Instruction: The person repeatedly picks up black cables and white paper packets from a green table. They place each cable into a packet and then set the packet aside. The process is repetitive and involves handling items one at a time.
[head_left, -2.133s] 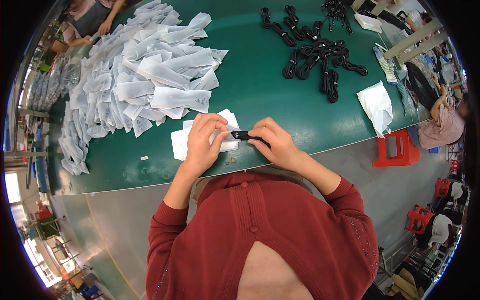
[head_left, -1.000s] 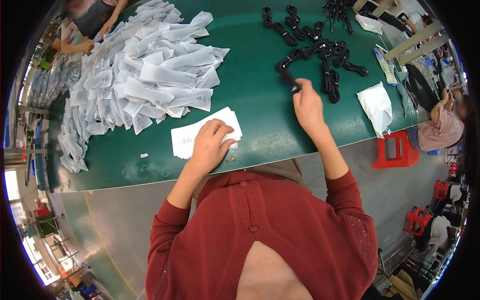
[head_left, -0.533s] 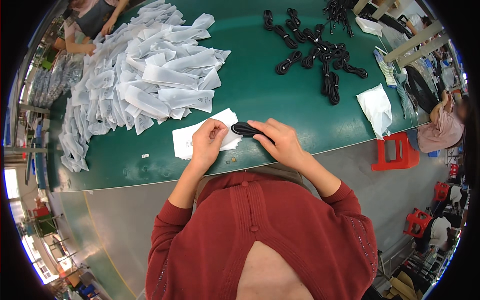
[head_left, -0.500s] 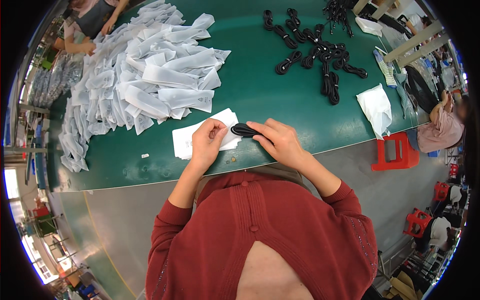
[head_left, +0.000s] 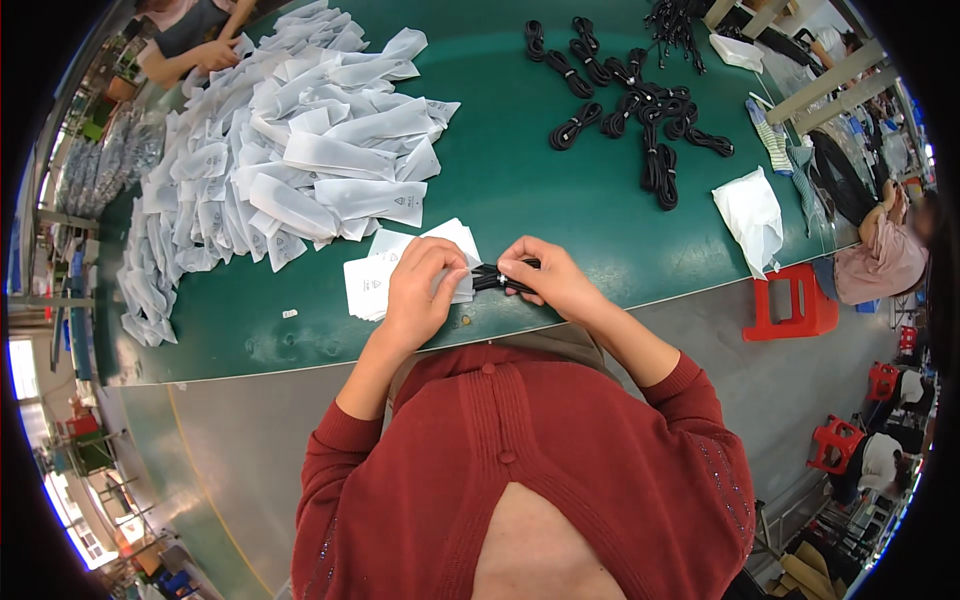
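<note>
1. Your right hand's grip is clamped on a black cable bundle.
2. Your left hand's grip pinches a white bag; the bundle's left end meets it, how far inside is hidden.
3. The worktop's front edge runs near both hands; bare room lies beyond, between bag pile and coiled cables.

Left hand curled near right hand

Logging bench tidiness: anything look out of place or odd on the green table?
Minor: a small white scrap lies alone left of the stacked white pouches, and a yellowish speck shows near the front edge of the table by the left hand. Both look stray.
</note>
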